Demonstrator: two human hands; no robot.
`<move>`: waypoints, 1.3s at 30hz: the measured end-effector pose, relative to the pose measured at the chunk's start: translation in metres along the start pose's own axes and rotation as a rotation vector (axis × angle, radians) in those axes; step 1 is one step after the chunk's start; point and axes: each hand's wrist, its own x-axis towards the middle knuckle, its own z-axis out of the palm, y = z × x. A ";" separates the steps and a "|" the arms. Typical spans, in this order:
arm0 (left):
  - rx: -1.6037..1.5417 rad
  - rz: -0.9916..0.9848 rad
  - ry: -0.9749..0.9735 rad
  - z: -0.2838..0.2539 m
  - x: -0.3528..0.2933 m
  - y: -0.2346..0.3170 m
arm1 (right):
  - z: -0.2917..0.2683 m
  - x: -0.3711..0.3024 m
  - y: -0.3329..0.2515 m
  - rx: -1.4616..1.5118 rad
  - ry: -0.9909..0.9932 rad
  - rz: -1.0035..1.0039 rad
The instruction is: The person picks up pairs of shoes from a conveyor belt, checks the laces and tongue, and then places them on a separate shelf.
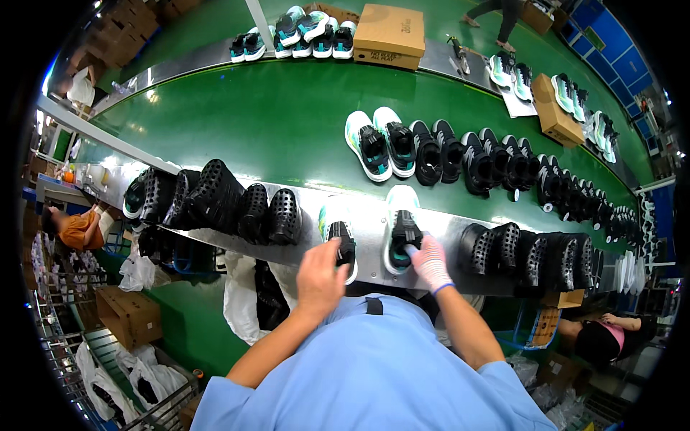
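Two sneakers with white soles, teal sides and black uppers stand side by side on the metal ledge (370, 237) in front of me. My bare left hand (320, 276) is closed over the heel opening of the left sneaker (335, 224). My right hand (429, 260), in a white glove with a blue cuff, has its fingers inside the opening of the right sneaker (399, 219). Black perforated shoe lasts (215, 201) are lined up on the ledge to the left of my hands, and more black lasts (525, 251) to the right.
A green conveyor belt (273, 115) runs beyond the ledge, carrying a teal-and-white pair (379, 141) and a long row of black sneakers (503, 165). Cardboard boxes (389, 34) and more sneakers sit on the far rail. Other people sit at lower left and lower right.
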 end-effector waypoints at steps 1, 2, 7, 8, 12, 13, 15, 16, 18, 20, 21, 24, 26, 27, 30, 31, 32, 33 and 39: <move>-0.002 -0.144 -0.021 -0.004 -0.015 -0.016 | -0.013 -0.002 0.005 -0.026 -0.061 0.011; -0.030 -0.210 -0.020 -0.001 -0.027 -0.038 | -0.021 -0.006 0.008 -0.112 0.008 -0.028; -0.279 -0.565 -0.397 0.008 -0.016 -0.074 | -0.064 -0.076 -0.091 0.013 -0.018 -0.252; -0.337 -0.583 -0.473 0.012 -0.002 -0.073 | -0.036 -0.078 -0.093 0.073 -0.045 -0.286; -0.212 -0.590 -0.523 0.032 0.022 -0.063 | 0.048 -0.041 -0.105 0.115 -0.185 -0.193; -0.223 -0.569 -0.477 0.039 0.020 -0.065 | 0.052 -0.034 -0.110 0.141 -0.271 -0.166; -0.238 -0.517 -0.427 0.049 0.016 -0.066 | 0.053 -0.027 -0.113 0.179 -0.326 -0.143; -0.240 -0.521 -0.426 0.054 0.015 -0.069 | 0.054 -0.023 -0.115 0.084 -0.343 -0.146; -0.071 -0.470 -0.394 0.066 0.015 -0.075 | 0.060 -0.019 -0.114 -0.033 -0.318 -0.130; -0.053 -0.455 -0.327 0.073 0.010 -0.075 | 0.076 -0.028 -0.110 -0.082 -0.237 -0.087; -0.033 -0.435 -0.263 0.075 0.010 -0.075 | 0.081 -0.025 -0.109 -0.083 -0.234 -0.089; -0.026 -0.464 -0.244 0.079 0.012 -0.075 | 0.086 -0.022 -0.107 -0.064 -0.185 -0.103; -0.017 -0.433 -0.278 0.073 0.015 -0.076 | 0.088 -0.022 -0.107 0.001 -0.230 -0.068; -0.018 -0.406 -0.307 0.065 0.022 -0.080 | 0.088 -0.021 -0.106 0.069 -0.270 -0.029; -0.017 -0.363 -0.251 0.052 0.023 -0.087 | 0.067 -0.033 -0.112 0.071 -0.478 -0.097; 0.004 -0.345 -0.197 0.037 0.030 -0.073 | 0.040 -0.037 -0.116 -0.032 -0.512 -0.164; -0.006 -0.352 -0.181 0.020 0.031 -0.059 | 0.032 -0.037 -0.101 -0.039 -0.428 -0.251; 0.070 -0.315 -0.096 0.004 0.025 -0.045 | 0.023 -0.033 -0.095 -0.107 -0.353 -0.304; 0.145 -0.290 -0.092 0.015 -0.013 -0.035 | -0.001 0.019 -0.150 -0.251 -0.338 -0.989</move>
